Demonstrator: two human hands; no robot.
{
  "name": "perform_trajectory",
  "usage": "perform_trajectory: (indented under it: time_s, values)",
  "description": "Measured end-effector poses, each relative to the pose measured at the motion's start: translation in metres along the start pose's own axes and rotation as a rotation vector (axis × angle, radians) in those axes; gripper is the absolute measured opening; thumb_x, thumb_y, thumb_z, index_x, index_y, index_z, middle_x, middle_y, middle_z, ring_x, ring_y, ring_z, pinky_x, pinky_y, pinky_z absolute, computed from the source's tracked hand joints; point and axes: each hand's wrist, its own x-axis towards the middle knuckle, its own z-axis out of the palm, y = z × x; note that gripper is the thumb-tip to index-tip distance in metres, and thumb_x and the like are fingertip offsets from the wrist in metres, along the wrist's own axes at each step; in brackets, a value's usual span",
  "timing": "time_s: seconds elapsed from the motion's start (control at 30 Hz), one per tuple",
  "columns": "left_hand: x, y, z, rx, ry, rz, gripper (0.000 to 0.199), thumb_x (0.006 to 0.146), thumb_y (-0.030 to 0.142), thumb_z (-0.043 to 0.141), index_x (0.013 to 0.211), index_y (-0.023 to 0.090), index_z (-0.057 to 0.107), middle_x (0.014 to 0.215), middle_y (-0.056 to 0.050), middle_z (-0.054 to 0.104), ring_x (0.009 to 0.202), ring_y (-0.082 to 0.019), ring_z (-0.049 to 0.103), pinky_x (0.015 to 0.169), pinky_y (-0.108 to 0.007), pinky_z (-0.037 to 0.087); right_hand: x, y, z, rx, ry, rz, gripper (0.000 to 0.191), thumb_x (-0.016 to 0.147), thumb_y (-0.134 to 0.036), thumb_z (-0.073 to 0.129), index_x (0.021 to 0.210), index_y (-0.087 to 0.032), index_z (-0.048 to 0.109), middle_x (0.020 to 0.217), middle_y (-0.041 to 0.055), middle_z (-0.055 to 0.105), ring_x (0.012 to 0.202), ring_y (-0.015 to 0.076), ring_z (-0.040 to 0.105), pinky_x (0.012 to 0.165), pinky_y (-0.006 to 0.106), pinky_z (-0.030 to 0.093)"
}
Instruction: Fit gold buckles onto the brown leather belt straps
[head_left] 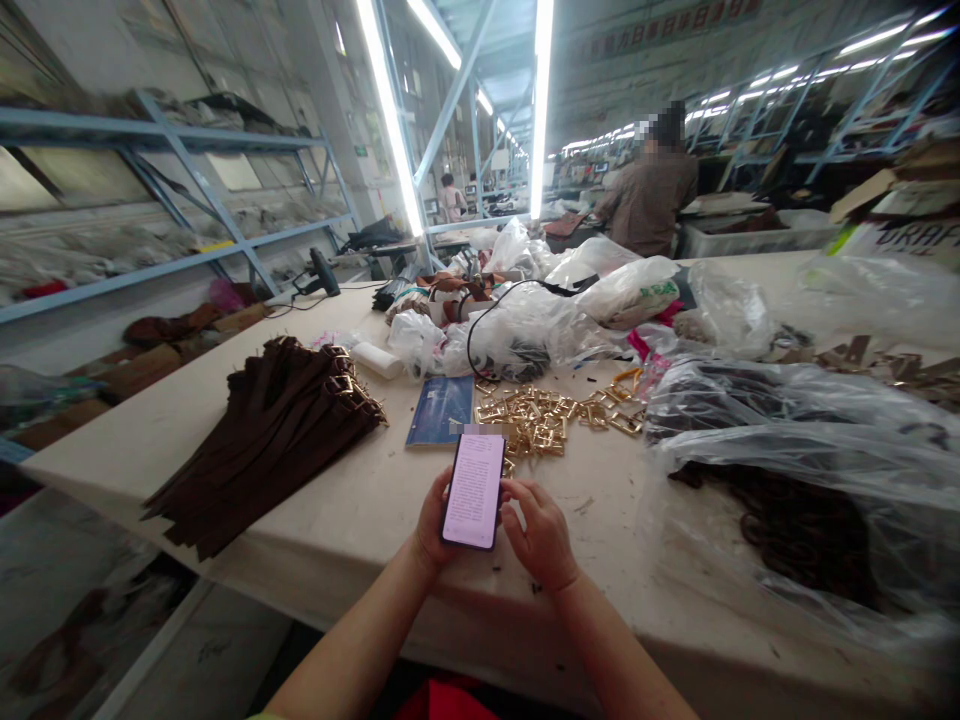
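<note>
A smartphone (473, 490) with a lit screen of text is held upright over the front of the table, tilted toward me. My left hand (433, 520) is wrapped round its left edge and back. At the phone's right edge is my right hand (538, 532), its fingers loosely bent and apart; whether the fingertips touch the phone I cannot tell. Just behind the phone lie a blue booklet (439, 410) and a pile of gold metal buckles (536, 415). A stack of dark brown straps (270, 440) with metal ends rests to the left.
Clear plastic bags of dark brown pieces (810, 530) cover the table's right side. More plastic bags (525, 320) are heaped behind the buckles. A heat gun (324, 272) stands at the far left. Shelves (225, 240) line the left wall; a co-worker (651, 195) stands beyond the table.
</note>
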Motion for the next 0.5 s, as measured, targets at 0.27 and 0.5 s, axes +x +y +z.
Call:
perform_trajectory:
  time_s: [0.27,0.5]
  values:
    - [-0.0004,-0.0002,-0.002,-0.012,0.007,0.004,0.052,0.085,0.044,0.037,0.11,0.002,0.056,0.095,-0.016,0.067,0.083,-0.023,0.064,0.072,-0.031,0.046,-0.0016,0.0012,0.0008,0.009,-0.009,0.021,0.03,0.082,-0.021,0.044,0.112,-0.018,0.051,0.095,0.0087,0.059,0.086,0.019,0.058,0.077,0.035,0.049]
    - [0.0002,-0.0002,-0.0039,-0.008,0.009,0.004,0.051,0.084,0.043,0.039,0.11,0.003,0.057,0.098,-0.017,0.066,0.09,-0.025,0.063,0.075,-0.031,0.046,-0.0004,0.0008,-0.0002,-0.01,-0.003,0.007,0.03,0.082,-0.021,0.044,0.111,-0.018,0.05,0.095,0.0087,0.059,0.086,0.0191,0.057,0.077,0.036,0.049]
